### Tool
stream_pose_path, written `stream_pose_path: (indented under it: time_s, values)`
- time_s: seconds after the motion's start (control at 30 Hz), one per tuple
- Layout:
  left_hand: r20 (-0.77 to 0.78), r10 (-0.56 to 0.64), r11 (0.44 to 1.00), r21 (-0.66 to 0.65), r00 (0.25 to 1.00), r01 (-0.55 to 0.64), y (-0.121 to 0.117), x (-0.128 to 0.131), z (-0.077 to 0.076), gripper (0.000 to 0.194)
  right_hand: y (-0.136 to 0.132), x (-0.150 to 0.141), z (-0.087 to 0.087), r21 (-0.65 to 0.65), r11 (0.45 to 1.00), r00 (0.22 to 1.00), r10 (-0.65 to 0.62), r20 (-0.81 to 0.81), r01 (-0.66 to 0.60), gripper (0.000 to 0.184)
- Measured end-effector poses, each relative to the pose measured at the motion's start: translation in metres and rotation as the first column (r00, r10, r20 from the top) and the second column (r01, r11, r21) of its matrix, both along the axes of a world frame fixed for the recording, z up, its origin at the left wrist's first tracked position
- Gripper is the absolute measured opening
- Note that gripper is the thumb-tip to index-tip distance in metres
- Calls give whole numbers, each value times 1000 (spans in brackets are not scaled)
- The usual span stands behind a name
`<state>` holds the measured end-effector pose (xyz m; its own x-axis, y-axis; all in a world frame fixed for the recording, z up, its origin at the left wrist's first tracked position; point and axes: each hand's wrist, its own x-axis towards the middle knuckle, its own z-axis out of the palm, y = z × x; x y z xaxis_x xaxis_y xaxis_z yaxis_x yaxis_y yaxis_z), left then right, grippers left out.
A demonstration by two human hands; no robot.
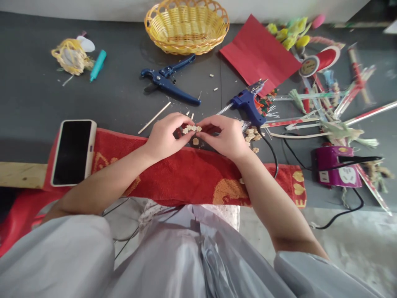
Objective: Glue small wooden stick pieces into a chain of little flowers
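Observation:
Between my two hands is a small row of pale beige pieces (191, 129), pinched at both ends. My left hand (166, 136) grips its left end between thumb and fingertips. From the other side my right hand (225, 136) holds the right end in the same kind of pinch. Just below the row lies a single small beige piece (195, 141), apart from my fingers. Short pale stick bits (192, 116) lie just beyond the fingertips. A red towel (186, 174) runs along the table edge under my forearms.
A blue glue gun (248, 105) lies right of centre, its cord running toward a purple power socket (336, 167). Blue cutters (172, 82), a thin stick (154, 118), a yellow basket (186, 31) and red paper (260, 54) lie beyond. A phone (73, 153) rests at left.

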<state>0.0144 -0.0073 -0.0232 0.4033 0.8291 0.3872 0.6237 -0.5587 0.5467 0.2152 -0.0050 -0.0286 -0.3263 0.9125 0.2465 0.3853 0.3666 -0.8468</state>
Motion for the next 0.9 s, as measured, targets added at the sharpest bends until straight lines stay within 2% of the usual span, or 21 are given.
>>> stream_pose_path:
  time_s: [0.17,0.43,0.63,0.9]
  values:
    - [21,-18,1000,-20,1000,18,0,1,1,14,-2,-1,0,94,995,1000,-15,8,14,10]
    - [52,-29,999,-19,998,30,-1,1,-1,14,-6,-2,6,167,985,999,-39,29,33,9]
    - [36,-20,998,-57,999,22,-1,1,0,14,-6,-1,6,147,989,999,-37,14,35,8]
    - [55,-40,999,-24,998,41,0,1,2,15,-4,1,8,172,985,999,-28,28,22,12]
